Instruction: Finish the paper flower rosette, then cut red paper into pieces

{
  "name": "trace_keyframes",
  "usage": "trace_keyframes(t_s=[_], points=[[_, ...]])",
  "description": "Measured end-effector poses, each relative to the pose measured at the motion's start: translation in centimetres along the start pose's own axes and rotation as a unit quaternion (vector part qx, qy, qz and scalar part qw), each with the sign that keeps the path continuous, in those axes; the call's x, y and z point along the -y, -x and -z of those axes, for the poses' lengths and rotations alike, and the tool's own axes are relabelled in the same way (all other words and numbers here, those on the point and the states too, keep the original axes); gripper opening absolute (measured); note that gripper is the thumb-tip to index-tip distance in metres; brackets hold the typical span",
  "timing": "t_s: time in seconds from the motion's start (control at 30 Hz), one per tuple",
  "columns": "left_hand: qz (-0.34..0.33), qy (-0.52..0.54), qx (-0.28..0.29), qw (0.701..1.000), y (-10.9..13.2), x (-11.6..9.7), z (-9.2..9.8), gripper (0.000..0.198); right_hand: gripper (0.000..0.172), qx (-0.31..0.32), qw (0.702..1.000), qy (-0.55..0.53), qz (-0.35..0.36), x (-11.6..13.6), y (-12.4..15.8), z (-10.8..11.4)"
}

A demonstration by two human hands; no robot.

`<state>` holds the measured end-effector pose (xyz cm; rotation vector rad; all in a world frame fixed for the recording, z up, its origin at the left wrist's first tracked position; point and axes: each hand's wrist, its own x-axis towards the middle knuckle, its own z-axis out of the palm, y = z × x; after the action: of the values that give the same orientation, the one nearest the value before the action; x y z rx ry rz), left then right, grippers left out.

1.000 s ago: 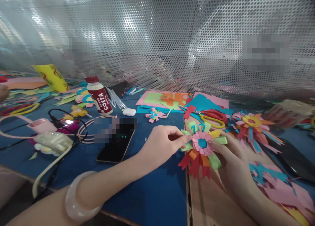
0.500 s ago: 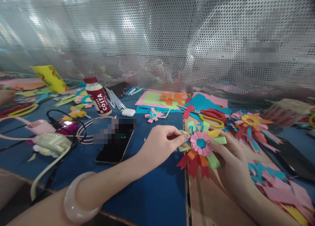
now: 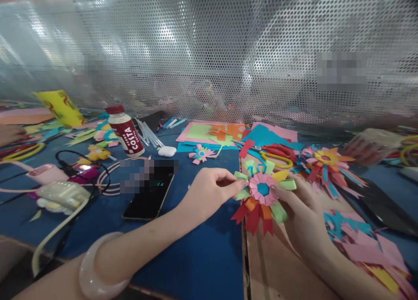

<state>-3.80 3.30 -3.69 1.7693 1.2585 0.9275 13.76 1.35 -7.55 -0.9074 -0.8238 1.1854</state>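
Between my two hands is a paper flower with a pleated pink ring, a blue centre, green loops, a yellow petal and red and orange tails. My left hand pinches its left edge between thumb and fingers. From the right, my right hand grips it, thumb on the pink ring and fingers hidden behind. Beyond my left hand lies a small pink and blue paper flower. A larger paper flower with an orange-yellow middle rests to the right of my right hand.
A phone, an earbud case and a bottle stand or lie left. Scissors and coloured paper sheets lie behind the flower. At left are a power strip, a glue gun and another person's hand. A perforated metal screen borders the back.
The whole view has shifted slightly, so most things sit a little further left. Both hands keep their hold on the flower, with hardly any change in grip.
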Motion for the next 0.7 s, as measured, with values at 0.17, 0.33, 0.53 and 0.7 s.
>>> trace_keyframes(t_s=[0.17, 0.33, 0.53, 0.7], points=[[0.008, 0.018, 0.007, 1.000, 0.00, -0.34, 0.19, 0.031, 0.028, -0.005, 1.000, 0.029, 0.004, -0.28, -0.16, 0.58], [0.021, 0.018, 0.004, 1.000, 0.06, -0.60, 0.42, 0.034, 0.028, 0.010, 1.000, 0.026, 0.007, -0.22, -0.13, 0.50], [0.008, -0.006, 0.006, 1.000, -0.11, -0.18, 0.04, 0.030, 0.025, 0.017, 0.999, 0.034, 0.002, -0.22, -0.12, 0.29], [0.010, -0.015, 0.015, 1.000, -0.23, 0.09, -0.09, 0.027, 0.029, 0.026, 0.999, 0.038, -0.003, -0.35, -0.17, 0.41]])
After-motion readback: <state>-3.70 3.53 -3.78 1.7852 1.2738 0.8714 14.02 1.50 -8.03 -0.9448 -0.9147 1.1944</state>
